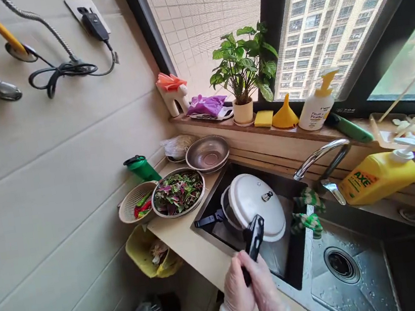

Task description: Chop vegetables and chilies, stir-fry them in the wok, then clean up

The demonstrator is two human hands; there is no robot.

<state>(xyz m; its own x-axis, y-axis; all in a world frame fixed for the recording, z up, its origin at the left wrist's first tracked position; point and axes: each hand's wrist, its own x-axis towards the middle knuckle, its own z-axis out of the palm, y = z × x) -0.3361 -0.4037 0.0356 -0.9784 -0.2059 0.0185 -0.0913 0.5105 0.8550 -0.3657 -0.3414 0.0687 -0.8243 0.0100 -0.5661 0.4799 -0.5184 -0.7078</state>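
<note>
A silver pressure cooker (pixel 230 211) stands in the left sink basin, with a short black side handle (pixel 209 220) at its left. Its round lid (pixel 249 196) lies over it, shifted toward the right and looking tilted; whether it is locked I cannot tell. From the lid a long black handle (pixel 255 236) runs toward me. My left hand (pixel 236 289) and my right hand (pixel 263 286), both in clear plastic gloves, are wrapped together around that handle's near end. The fingers press close, hiding part of the handle.
Left of the sink are a bowl of leafy greens (pixel 178 194), a basket with peppers (pixel 132 204) and a metal colander (pixel 207 154). A faucet (pixel 320 158), green-and-white cloth (pixel 308 221) and yellow AXE bottle (pixel 376 176) stand at right. A yellow-lined bin (pixel 144 255) hangs below the counter.
</note>
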